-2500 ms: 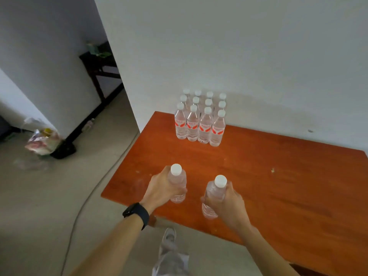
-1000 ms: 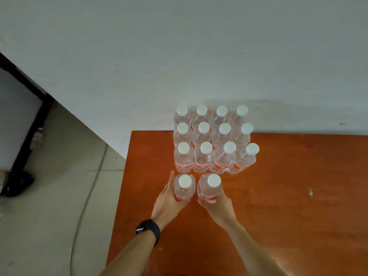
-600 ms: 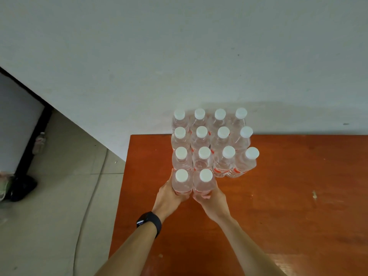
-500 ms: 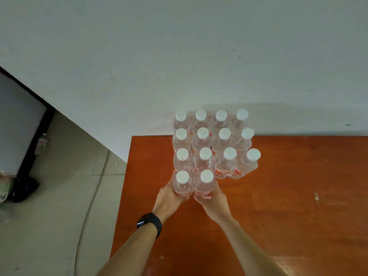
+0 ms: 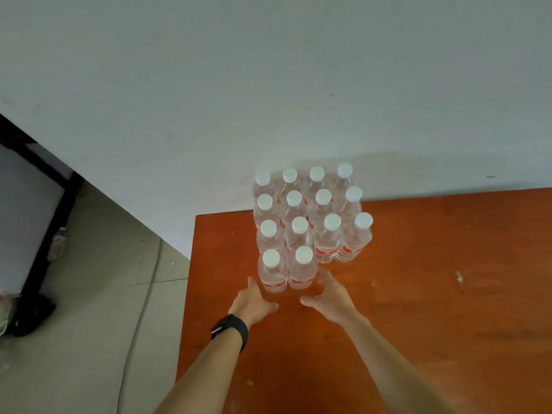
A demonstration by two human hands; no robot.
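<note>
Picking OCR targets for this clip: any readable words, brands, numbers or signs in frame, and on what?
No text is legible.
Red-and-white labels on the water bottles: print too blurred to read.
Face of the smartwatch: dark, no digits showing.
Tops of the white caps: no marking visible.

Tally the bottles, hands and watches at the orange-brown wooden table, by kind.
Clear plastic water bottles with white caps: 14
Bare hands: 2, the left hand and the right hand
Black wristwatch: 1
Total: 17
</note>
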